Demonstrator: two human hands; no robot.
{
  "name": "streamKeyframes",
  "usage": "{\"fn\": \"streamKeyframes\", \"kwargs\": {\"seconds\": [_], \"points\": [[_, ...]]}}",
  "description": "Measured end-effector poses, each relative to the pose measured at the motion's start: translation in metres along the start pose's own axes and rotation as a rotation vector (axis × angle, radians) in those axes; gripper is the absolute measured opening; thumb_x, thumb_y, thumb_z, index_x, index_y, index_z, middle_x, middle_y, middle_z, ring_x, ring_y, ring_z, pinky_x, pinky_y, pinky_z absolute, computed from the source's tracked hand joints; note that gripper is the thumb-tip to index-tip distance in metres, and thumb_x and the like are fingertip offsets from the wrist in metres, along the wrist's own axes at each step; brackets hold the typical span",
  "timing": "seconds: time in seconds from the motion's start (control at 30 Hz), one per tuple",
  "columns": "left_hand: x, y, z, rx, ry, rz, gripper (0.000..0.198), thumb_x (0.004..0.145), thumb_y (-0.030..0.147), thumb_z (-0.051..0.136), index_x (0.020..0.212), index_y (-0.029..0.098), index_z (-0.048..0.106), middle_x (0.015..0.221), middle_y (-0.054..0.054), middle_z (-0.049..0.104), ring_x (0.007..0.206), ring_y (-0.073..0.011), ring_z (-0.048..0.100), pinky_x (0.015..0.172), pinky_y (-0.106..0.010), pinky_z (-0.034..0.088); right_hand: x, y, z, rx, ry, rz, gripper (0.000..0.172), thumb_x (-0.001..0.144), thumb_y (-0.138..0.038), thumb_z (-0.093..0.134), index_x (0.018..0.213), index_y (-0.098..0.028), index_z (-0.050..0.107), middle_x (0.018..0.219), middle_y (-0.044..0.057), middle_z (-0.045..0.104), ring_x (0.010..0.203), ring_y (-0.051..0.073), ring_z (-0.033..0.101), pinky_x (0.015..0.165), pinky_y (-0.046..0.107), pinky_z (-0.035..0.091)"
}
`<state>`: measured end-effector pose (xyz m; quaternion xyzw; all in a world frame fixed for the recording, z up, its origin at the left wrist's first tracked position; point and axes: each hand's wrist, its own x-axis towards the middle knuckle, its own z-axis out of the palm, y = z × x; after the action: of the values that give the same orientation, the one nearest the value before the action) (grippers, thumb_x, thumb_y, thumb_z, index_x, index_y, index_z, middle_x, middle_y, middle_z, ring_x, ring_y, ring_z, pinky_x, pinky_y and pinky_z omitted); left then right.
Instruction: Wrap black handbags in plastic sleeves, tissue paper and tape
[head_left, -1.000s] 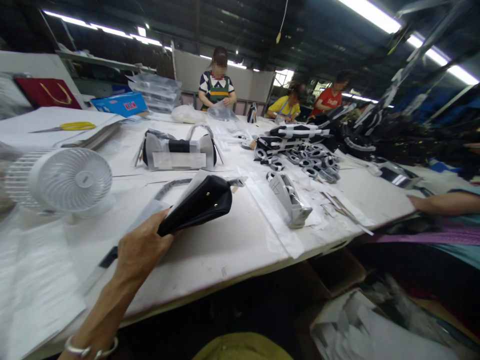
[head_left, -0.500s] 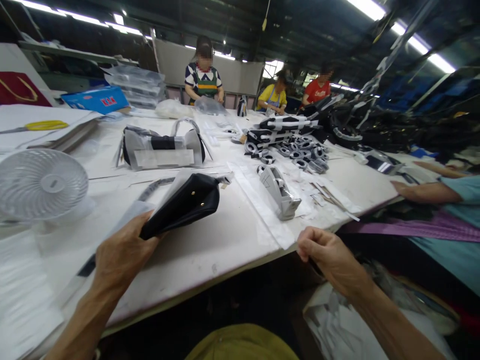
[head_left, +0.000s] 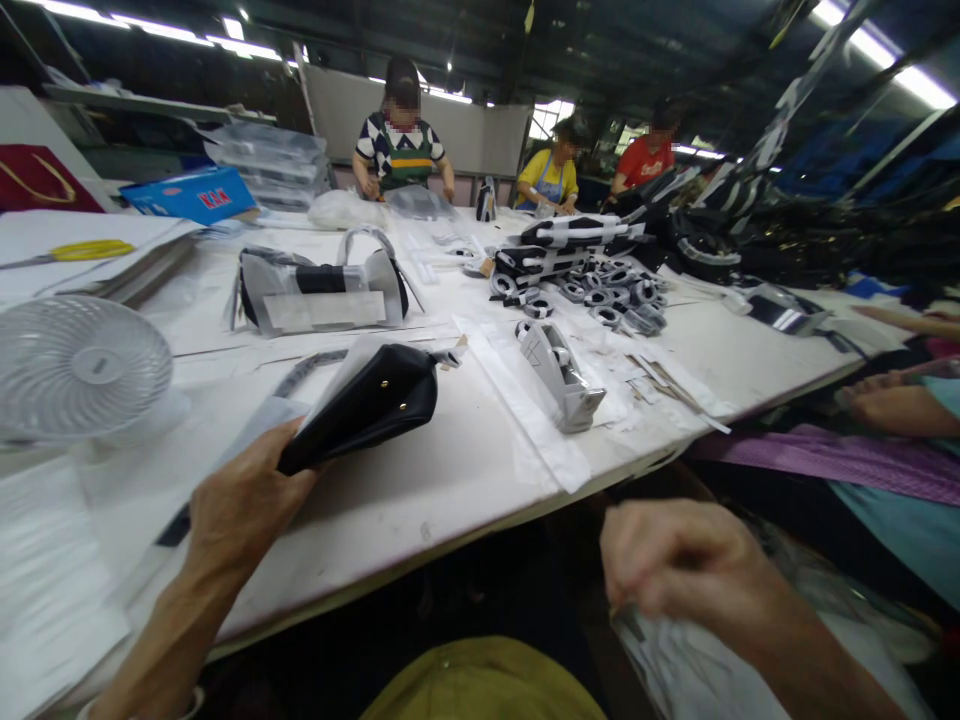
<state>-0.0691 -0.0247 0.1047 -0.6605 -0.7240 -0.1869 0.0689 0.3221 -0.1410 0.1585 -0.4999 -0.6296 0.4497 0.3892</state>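
Note:
My left hand [head_left: 244, 500] is closed round the near end of a black handbag [head_left: 367, 405], which is tilted over the white table. Two small gold studs show on the bag, and pale wrapping [head_left: 341, 380] lies along its far side. A grey-wrapped strap [head_left: 304, 370] curves behind it. Off the table's front edge, my right hand [head_left: 682, 560] is closed and blurred by motion. A tiny bit of something shows under its fingers, too smeared to name. Past the bag stands another bag [head_left: 319, 280], wrapped in clear plastic with a white panel at its front.
A tape dispenser [head_left: 562, 380] stands near the front edge beside white sheets. Behind it lie several wrapped strap rolls [head_left: 607, 290]. A white fan [head_left: 82, 370] and yellow-handled scissors [head_left: 90, 250] are at left. A co-worker's arm [head_left: 900, 400] reaches in from the right; several people work beyond.
My right hand has moved down and slightly right, away from the table edge. My left hand holds the handbag almost unmoved. The co-worker's near hand at right has drawn back from the table.

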Motion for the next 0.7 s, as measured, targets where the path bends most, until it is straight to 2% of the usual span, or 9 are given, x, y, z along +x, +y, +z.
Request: {"fn": "streamKeyframes", "kwargs": {"seconds": [0.1,0.17,0.27,0.33,0.43,0.6,0.7], "points": [[0.002,0.0,-0.003,0.007,-0.03,-0.011,0.047,0.088,0.046,0.057,0.126,0.021,0.061,0.112,-0.007,0.073,0.093,-0.0298,0.07,0.072,-0.032,0.049,0.035,0.039,-0.003,-0.39,0.361,0.109,0.032,0.078,-0.048,0.073,0.064,-0.021,0.063,0.061,0.0,0.062,0.06,0.017,0.058,0.062,0.029,0.048],[0.003,-0.001,-0.004,0.004,-0.034,-0.01,0.046,0.088,0.048,0.057,0.126,0.022,0.061,0.111,-0.006,0.073,0.094,-0.029,0.07,0.073,-0.031,0.049,0.051,0.07,-0.003,-0.654,0.445,0.032,0.031,0.081,-0.049,0.069,0.069,-0.021,0.065,0.071,0.003,0.068,0.072,0.021,0.063,0.074,0.035,0.05],[0.004,-0.003,-0.005,-0.011,-0.027,-0.019,0.046,0.087,0.049,0.059,0.124,0.023,0.06,0.11,-0.005,0.074,0.094,-0.028,0.07,0.072,-0.03,0.048,0.059,0.11,0.0,-0.959,0.386,-0.154,0.027,0.092,-0.042,0.059,0.098,-0.02,0.073,0.11,0.011,0.073,0.108,0.029,0.063,0.1,0.048,0.041],[0.004,-0.004,-0.004,-0.015,-0.025,-0.033,0.045,0.086,0.049,0.06,0.123,0.024,0.061,0.108,-0.005,0.074,0.092,-0.0276,0.07,0.072,-0.03,0.048,0.057,0.126,0.002,-1.06,0.366,-0.22,0.026,0.096,-0.034,0.052,0.108,-0.022,0.073,0.121,0.01,0.071,0.118,0.029,0.061,0.109,0.053,0.032],[0.004,-0.005,-0.004,-0.018,-0.02,-0.036,0.045,0.085,0.049,0.06,0.123,0.024,0.061,0.106,-0.005,0.074,0.091,-0.0273,0.069,0.072,-0.03,0.048,0.054,0.136,0.002,-1.109,0.397,-0.258,0.026,0.098,-0.029,0.05,0.1,-0.023,0.075,0.116,0.007,0.074,0.118,0.027,0.062,0.113,0.053,0.027],[0.005,-0.005,-0.005,-0.025,-0.022,-0.045,0.044,0.085,0.05,0.06,0.123,0.027,0.061,0.103,-0.003,0.074,0.09,-0.0265,0.069,0.068,-0.029,0.045,0.057,0.133,-0.002,-1.107,0.378,-0.206,0.029,0.098,-0.029,0.047,0.104,-0.024,0.075,0.118,0.007,0.072,0.117,0.028,0.063,0.113,0.055,0.026],[0.005,-0.004,-0.007,-0.047,-0.036,-0.054,0.043,0.085,0.049,0.06,0.123,0.029,0.061,0.103,-0.002,0.074,0.089,-0.0256,0.069,0.069,-0.029,0.045,0.061,0.13,-0.005,-1.036,0.386,-0.177,0.03,0.097,-0.033,0.048,0.095,-0.024,0.077,0.112,0.007,0.075,0.114,0.028,0.064,0.112,0.056,0.027]]}}
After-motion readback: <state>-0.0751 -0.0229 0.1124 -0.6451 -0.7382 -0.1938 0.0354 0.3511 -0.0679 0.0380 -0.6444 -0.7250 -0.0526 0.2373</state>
